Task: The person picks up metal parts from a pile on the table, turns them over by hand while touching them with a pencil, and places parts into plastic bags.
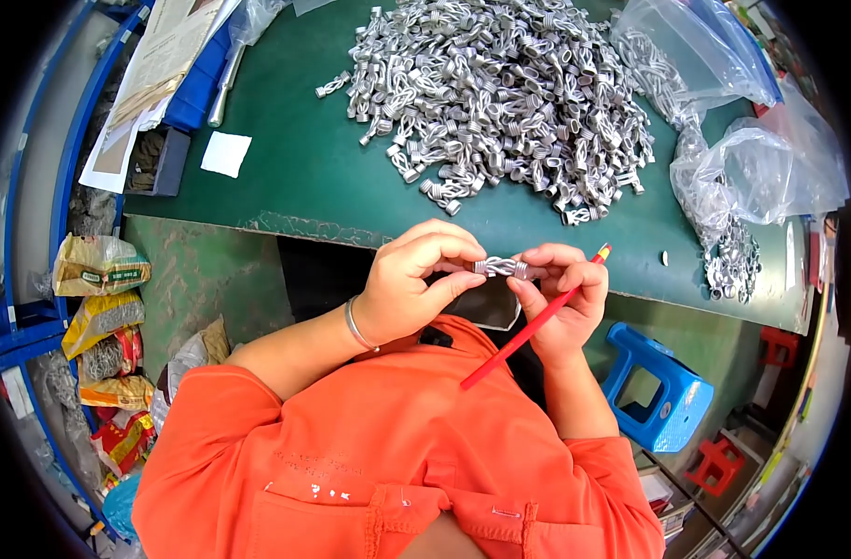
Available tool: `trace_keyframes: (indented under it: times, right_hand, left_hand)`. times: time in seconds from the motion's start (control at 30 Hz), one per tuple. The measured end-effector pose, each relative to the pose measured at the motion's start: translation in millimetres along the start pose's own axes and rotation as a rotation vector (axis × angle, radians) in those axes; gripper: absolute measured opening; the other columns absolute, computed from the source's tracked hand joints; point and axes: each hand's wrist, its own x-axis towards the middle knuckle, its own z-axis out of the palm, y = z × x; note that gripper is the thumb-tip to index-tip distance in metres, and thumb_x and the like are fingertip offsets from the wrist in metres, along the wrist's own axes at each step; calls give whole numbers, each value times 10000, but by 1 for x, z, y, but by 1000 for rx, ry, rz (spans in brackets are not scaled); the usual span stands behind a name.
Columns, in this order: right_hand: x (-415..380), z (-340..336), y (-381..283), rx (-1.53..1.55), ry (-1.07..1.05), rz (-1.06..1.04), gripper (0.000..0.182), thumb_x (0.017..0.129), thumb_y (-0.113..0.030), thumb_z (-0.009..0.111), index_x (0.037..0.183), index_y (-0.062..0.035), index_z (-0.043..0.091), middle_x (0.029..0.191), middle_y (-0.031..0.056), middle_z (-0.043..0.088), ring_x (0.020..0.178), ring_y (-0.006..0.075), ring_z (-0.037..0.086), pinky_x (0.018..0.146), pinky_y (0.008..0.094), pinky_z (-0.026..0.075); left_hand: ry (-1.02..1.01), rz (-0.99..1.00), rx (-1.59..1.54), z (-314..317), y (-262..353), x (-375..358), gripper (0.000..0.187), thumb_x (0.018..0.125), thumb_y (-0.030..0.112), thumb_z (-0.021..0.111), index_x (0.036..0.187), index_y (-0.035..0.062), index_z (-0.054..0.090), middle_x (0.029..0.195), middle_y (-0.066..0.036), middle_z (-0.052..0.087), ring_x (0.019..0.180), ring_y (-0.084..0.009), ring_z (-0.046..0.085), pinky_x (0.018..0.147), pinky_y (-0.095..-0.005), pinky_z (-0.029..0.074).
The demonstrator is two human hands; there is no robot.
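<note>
Between my two hands, just in front of the table's edge, is a small silvery twisted metal piece (500, 267). My left hand (424, 270) pinches its left end between thumb and forefinger. The right end sits in the fingers of my right hand (567, 296), which also holds a red pencil (528, 339) slanting down to the left across my orange shirt. Beyond the hands, a large heap of similar metal pieces (509, 102) lies on the green table (286, 121).
Clear plastic bags (761, 163) with metal pieces lie at the table's right. A white paper square (226, 154), newspapers (155, 79) and a blue bin (199, 84) are at the left. A blue stool (657, 391) stands below right, and sacks (101, 265) sit at the left.
</note>
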Motion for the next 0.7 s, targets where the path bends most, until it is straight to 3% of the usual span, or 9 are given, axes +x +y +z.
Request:
trace_keyframes:
  times: [0.2,0.33,0.4,0.47,0.6,0.7]
  right_hand:
    - [0,0,-5,-101,-41,-69,464,711,99,711,893,-78,323,1004,201,574,771,158,600,657,259,530]
    - [-1,-3,-7,-188,-79,-52,440,708,93,712,882,-67,341,980,190,581,738,150,602,628,250,522]
    - [0,-6,-10,-253,-131,65,358,686,65,732,792,-51,410,931,179,614,718,173,596,623,266,515]
    - [4,-6,-10,-346,-165,-16,363,664,51,747,778,-47,416,934,187,625,732,205,596,636,287,516]
    - [8,-4,-10,-454,-91,-51,360,662,49,743,766,-43,411,960,200,624,735,217,595,653,295,508]
    - [8,-2,-7,-450,-34,-4,335,687,75,712,774,-37,409,947,177,622,724,180,591,644,276,501]
  left_hand:
    - [-58,-136,-21,-1,-3,-4,212,771,-101,642,972,-58,588,965,-117,582,870,-174,630,761,-276,546]
    - [-113,-18,198,-9,8,1,173,749,-56,683,905,-24,617,868,-89,597,702,-106,583,601,-220,490]
    - [-151,42,303,-14,8,7,163,738,-44,695,882,-12,624,840,-83,598,641,-89,551,546,-207,455]
    - [67,210,488,-18,0,15,147,734,-43,690,860,0,626,862,-82,588,579,-80,486,506,-203,400]
    - [145,241,907,-29,-11,38,234,733,-52,670,951,-1,603,956,-88,548,653,-139,530,559,-248,443]
    - [66,183,793,-33,-18,37,226,732,-47,673,945,-9,607,937,-92,551,646,-155,544,573,-256,456]
